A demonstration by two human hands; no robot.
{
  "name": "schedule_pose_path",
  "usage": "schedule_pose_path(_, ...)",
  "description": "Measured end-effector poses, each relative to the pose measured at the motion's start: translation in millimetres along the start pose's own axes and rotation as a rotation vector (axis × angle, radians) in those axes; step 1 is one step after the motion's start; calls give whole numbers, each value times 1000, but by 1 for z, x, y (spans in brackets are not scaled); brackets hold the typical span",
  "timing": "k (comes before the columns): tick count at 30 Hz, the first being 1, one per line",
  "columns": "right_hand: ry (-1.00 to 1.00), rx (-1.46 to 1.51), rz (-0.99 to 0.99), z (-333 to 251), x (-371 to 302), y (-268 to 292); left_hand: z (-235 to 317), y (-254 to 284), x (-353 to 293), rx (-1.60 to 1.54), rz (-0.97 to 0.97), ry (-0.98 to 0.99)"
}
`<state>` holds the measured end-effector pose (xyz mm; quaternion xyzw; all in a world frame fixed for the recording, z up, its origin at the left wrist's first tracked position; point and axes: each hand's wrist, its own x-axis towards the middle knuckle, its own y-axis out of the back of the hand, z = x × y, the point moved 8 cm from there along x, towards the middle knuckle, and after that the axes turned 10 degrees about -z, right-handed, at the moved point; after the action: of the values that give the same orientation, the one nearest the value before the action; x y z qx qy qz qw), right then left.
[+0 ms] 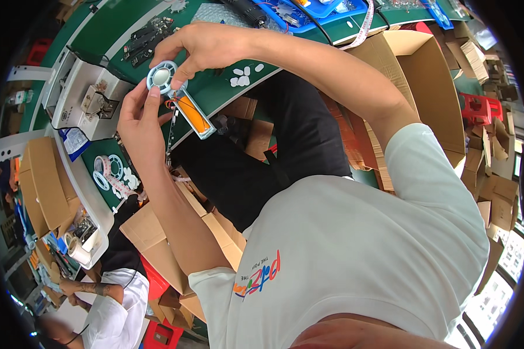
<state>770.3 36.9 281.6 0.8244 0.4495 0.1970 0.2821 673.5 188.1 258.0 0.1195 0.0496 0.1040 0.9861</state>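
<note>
Both of my hands hold a light blue handheld fan housing [181, 123] over the edge of the green table. Its round ring-shaped head [162, 76] has a pale disc in the middle. An orange battery [193, 114] and thin red wires show in the open handle, which points down to the right. My left hand [141, 116] grips the head from the left, thumb pressed on its lower rim. From above, my right hand [206, 49] pinches the head's right side between thumb and fingers. Part of the rim is hidden behind my fingers.
Black parts [147, 42] and small white pieces [241, 75] lie on the table [215, 100]. Left stands a white machine [93, 96]; below it, light blue rings [116, 167]. A blue tray [308, 23] is at the back, a cardboard box [428, 87] right. Lower left, another person [113, 308] sits.
</note>
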Motion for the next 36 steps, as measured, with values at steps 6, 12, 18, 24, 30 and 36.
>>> schedule_pose_path(6, -76, 184, -8, 9, -4, -6, -9, 2, 7, -22, -34, 24)
schedule_pose_path(12, -83, 415, -10, 23, -2, -19, -17, 4, 10, -20, -41, 53)
schedule_pose_path(18, -96, 527, 8, 26, -4, -18, -11, 4, 10, -53, -40, 18)
schedule_pose_path(24, -76, 534, 22, -13, -19, 9, 17, 12, 6, -121, -57, -13)
schedule_pose_path(30, 0, 538, 36, -25, -25, 17, 31, 8, -3, -154, -56, -45)
schedule_pose_path(36, 0, 528, 27, -26, -27, 16, 37, 2, -9, -218, -73, -40)
